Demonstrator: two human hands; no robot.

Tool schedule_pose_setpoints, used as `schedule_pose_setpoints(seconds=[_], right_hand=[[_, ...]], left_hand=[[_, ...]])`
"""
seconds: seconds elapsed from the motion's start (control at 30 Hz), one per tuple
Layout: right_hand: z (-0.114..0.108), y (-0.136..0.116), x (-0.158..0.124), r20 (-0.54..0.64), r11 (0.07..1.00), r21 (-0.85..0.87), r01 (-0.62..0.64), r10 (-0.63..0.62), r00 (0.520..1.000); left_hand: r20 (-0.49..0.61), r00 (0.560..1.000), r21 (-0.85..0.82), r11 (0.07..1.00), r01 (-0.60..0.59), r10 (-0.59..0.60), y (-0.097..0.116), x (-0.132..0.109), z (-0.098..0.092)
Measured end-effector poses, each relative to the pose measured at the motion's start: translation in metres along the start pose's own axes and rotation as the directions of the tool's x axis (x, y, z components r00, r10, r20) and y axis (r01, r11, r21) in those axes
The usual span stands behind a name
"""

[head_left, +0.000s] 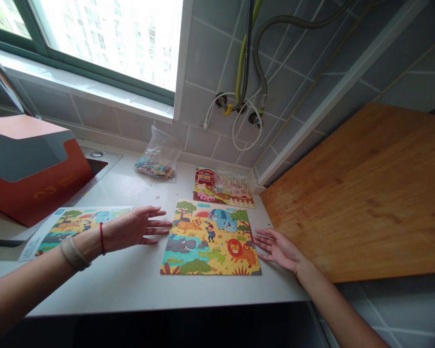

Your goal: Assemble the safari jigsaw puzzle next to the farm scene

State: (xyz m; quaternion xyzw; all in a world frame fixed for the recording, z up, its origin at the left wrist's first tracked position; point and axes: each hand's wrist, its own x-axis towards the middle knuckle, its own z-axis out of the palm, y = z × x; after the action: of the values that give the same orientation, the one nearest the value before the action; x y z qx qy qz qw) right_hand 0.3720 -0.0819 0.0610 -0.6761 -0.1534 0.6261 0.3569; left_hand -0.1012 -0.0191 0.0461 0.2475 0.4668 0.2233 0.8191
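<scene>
A colourful animal jigsaw puzzle (210,239) lies assembled on the pale counter (130,280). My left hand (136,226) rests flat at the puzzle's left edge, fingers stretched out and touching it. My right hand (280,247) lies open at the puzzle's right edge, fingers spread and pointing left. Neither hand holds anything. A printed picture sheet (70,226) with the same animal scene lies to the left, partly under my left forearm.
A second farm puzzle (221,189) under a clear bag lies behind. A plastic bag of loose pieces (157,159) sits near the wall. An orange box (29,166) stands at left over the sink. A wooden board (369,193) fills the right side.
</scene>
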Motion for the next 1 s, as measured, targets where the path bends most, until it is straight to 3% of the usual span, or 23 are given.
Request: schedule_pose_setpoints(seconds=[0.37,0.77,1.0], right_hand=[[0.032,0.012,-0.008,-0.068,0.998,0.034,0.058,-0.056,0.996],[0.040,-0.003,-0.010,-0.076,0.999,-0.032,-0.042,0.039,0.996],[0.034,-0.006,-0.002,-0.041,0.992,-0.119,-0.052,0.048,0.998]], left_hand=[[-0.008,0.999,-0.052,0.998,-0.046,0.046,-0.005,-0.009,-0.022],[-0.005,0.994,-0.017,0.994,-0.107,0.107,-0.011,-0.011,-0.022],[-0.013,0.992,0.019,0.992,-0.124,0.125,-0.011,-0.012,-0.020]])
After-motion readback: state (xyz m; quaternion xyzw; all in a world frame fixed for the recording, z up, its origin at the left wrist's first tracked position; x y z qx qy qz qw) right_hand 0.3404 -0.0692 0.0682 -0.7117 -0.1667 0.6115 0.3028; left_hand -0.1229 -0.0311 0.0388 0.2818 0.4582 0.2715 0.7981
